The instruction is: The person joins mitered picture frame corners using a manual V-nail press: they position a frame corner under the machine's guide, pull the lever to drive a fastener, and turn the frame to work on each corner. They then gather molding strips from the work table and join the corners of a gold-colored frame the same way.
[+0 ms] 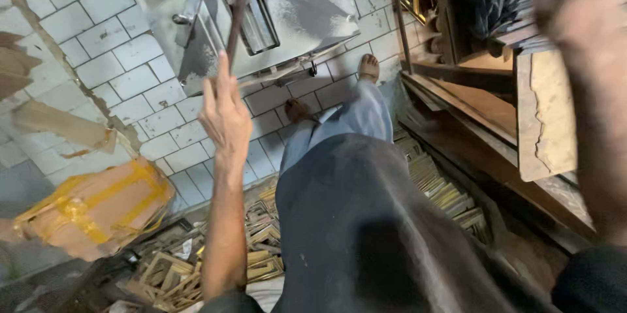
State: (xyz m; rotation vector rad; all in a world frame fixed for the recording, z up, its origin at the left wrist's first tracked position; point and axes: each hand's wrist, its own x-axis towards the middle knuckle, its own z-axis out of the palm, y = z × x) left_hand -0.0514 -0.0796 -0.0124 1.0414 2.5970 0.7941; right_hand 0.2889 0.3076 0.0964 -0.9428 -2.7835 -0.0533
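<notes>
- The grey metal machine (287, 19) stands on the white tiled floor (117, 58), tilted in this view, well ahead of the person's feet.
- A parcel bound with yellow tape (91, 208) lies to the left; gilt frame pieces (196, 274) are heaped below.
- The left hand (225, 114) has its fingers (224, 68) closed on a thin dark lever (235, 22) of the machine; a steady, straight pull looks best.
- The right hand (581, 13) is raised and blurred; I cannot tell its grip.
</notes>
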